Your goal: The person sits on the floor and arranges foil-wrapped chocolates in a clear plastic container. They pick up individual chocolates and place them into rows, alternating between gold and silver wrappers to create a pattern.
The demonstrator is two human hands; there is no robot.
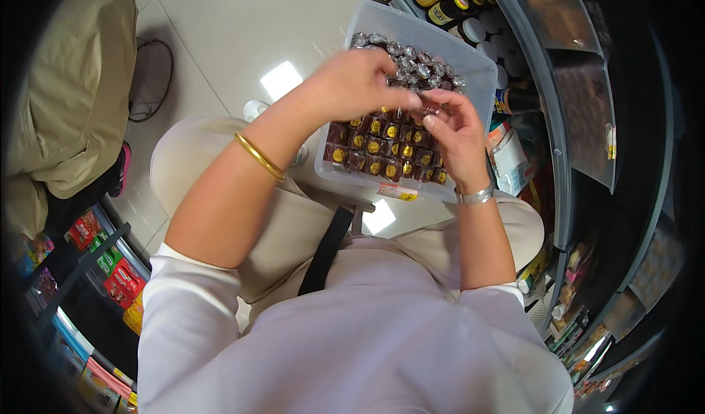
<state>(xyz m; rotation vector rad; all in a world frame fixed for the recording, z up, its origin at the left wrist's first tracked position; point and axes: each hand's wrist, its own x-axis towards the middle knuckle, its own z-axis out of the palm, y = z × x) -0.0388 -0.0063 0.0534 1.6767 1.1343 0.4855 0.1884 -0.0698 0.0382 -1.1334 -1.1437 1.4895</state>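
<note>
A translucent plastic bin (487, 78) stands before me, holding dark wrapped pieces. Rows of them with round yellow labels (374, 147) fill the near part; pieces with twisted clear wrapping (413, 64) lie loosely in the far part. My right hand (454, 133) holds one clear-wrapped dark piece (428, 105) between thumb and fingers over the bin. Reaching in from the left, my left hand (363, 83) has its thumb at that same piece, its fingers spread and slightly blurred above the twisted wrappers. Whether the left hand grips anything is unclear.
Shelving (553, 111) curves along the right, with dark bottles with yellow caps (449, 9), white-lidded jars (473, 30) and packets. Another person's beige-clothed leg (82, 83) is at the left. Below it, colourful snack packets (122, 284) line a lower shelf. A price tag (397, 191) is on the bin's near edge.
</note>
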